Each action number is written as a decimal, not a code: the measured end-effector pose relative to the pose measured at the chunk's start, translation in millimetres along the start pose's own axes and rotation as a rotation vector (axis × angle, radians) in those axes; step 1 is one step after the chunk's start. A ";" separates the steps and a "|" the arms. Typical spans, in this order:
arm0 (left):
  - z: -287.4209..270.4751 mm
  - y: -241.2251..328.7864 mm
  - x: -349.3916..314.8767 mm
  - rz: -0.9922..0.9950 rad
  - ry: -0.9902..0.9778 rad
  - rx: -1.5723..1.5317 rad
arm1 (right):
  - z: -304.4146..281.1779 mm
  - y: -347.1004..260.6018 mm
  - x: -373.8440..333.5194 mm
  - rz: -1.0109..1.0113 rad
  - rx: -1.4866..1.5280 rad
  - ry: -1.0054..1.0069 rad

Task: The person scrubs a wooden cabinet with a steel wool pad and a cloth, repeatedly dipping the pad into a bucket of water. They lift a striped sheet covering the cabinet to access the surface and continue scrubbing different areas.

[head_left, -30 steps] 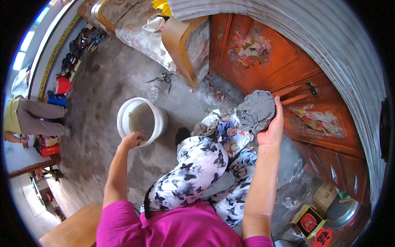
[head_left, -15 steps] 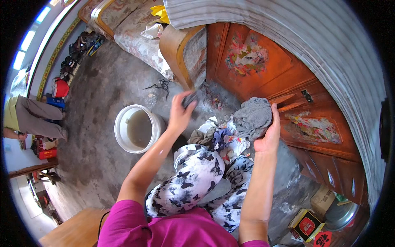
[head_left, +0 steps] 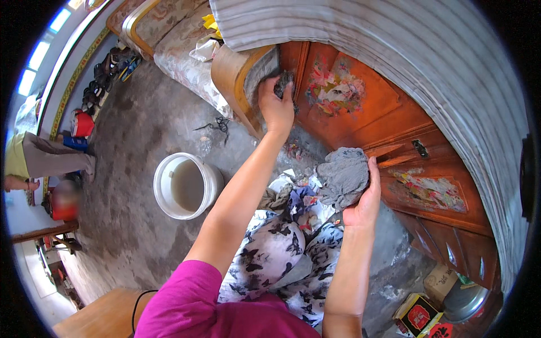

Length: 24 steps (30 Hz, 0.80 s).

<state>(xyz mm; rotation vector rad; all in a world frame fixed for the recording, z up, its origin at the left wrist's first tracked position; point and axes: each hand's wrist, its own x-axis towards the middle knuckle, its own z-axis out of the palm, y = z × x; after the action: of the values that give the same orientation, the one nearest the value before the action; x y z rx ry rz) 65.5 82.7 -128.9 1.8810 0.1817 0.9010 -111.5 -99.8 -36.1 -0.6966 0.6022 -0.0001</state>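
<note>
While we crouch on the bare concrete floor [head_left: 135, 169], our left hand [head_left: 276, 107] reaches far forward to the painted orange cabinet [head_left: 360, 107], its fingers [head_left: 269, 85] clamped on a small dark rag [head_left: 283, 83] that presses against the cabinet's left edge, just beside the wooden end of a sofa [head_left: 231, 73]. Our right hand [head_left: 363, 197] is raised nearer to us, with its fingers [head_left: 373, 172] curled around a crumpled grey cloth [head_left: 342, 176] that sits against the palm, close to the cabinet's lower panel where 2 flower pictures are painted. Below both arms we see our knees in black-and-white butterfly trousers [head_left: 276, 253]. A white bucket [head_left: 189, 186] of cloudy water stands on the floor to the left of our left forearm, apart from it. Farther left a row of shoes [head_left: 107, 67] lies along the wall, and another person's leg [head_left: 51, 160] shows at the picture's edge. Near the lower right corner a small red and black box [head_left: 417, 315] rests beside a metal bowl [head_left: 465, 301]. A ribbed grey sheet [head_left: 406, 62] covers the cabinet's top.
</note>
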 end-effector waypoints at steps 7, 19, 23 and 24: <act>-5.4 11.8 7.3 0.075 0.020 0.041 | 8.1 2.9 -7.2 0.021 -0.015 0.038; -4.3 38.9 9.7 0.091 -0.036 -0.078 | -6.0 1.2 -2.1 -0.011 0.021 0.041; -7.6 54.5 14.1 0.098 -0.051 -0.045 | -10.8 -3.9 -7.7 -0.017 0.026 0.051; -4.6 38.9 13.4 0.073 -0.051 -0.029 | -6.2 -3.4 -6.1 -0.010 0.037 0.039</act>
<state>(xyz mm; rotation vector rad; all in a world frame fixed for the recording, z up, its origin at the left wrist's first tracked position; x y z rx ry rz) 62.0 73.7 -88.7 1.8917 0.0688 0.8991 -119.2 -105.0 -34.6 -0.6647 0.6350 -0.0345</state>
